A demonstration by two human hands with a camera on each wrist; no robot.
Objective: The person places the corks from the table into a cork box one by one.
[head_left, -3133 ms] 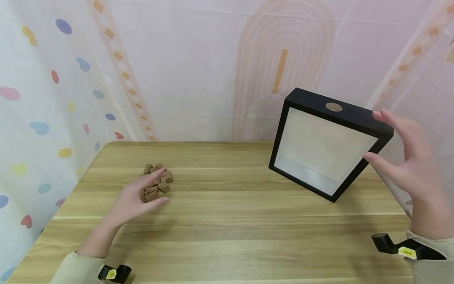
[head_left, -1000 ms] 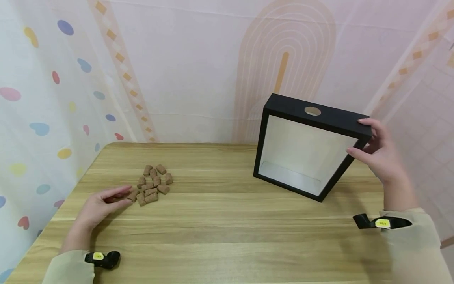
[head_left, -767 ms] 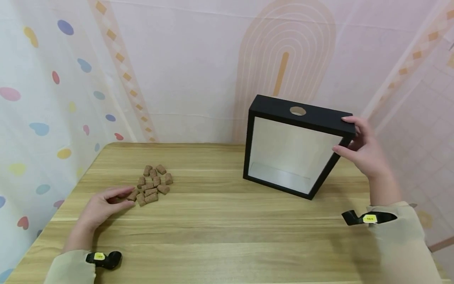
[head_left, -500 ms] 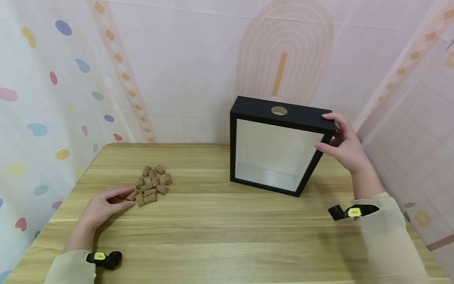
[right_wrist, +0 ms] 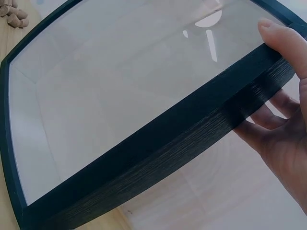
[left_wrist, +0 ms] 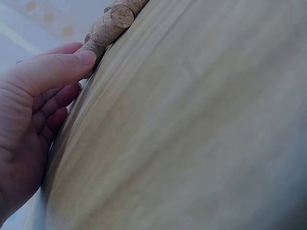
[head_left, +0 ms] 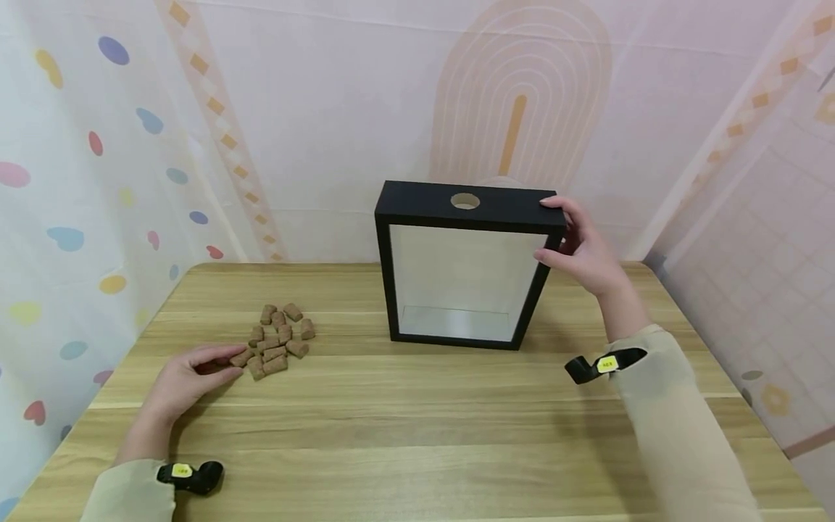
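A black deep picture frame (head_left: pixel 417 203) with a glass front stands upright at the back middle of the wooden table (head_left: pixel 417 435). There is a round hole (head_left: pixel 464 201) in its top edge. My right hand (head_left: pixel 551 230) grips its top right corner, fingers over the top and thumb on the front edge. The right wrist view shows the same grip of that hand (right_wrist: pixel 288 120) on the frame (right_wrist: pixel 158 143). A pile of brown corks (head_left: pixel 280 337) lies at the left. My left hand (head_left: pixel 236 361) rests on the table and pinches one cork (left_wrist: pixel 110 24) at the pile's near edge.
Patterned fabric walls close in the table at the back, left and right. Black wrist cameras sit on both sleeves (head_left: pixel 189 477) (head_left: pixel 596 365). Bare wood stretches across the front and middle of the table. Some corks (right_wrist: pixel 12 12) show beyond the frame's far corner.
My right hand took hold of the frame's corner, slid it left from the back right to the back middle and turned it square to me. The left hand stayed at the corks.
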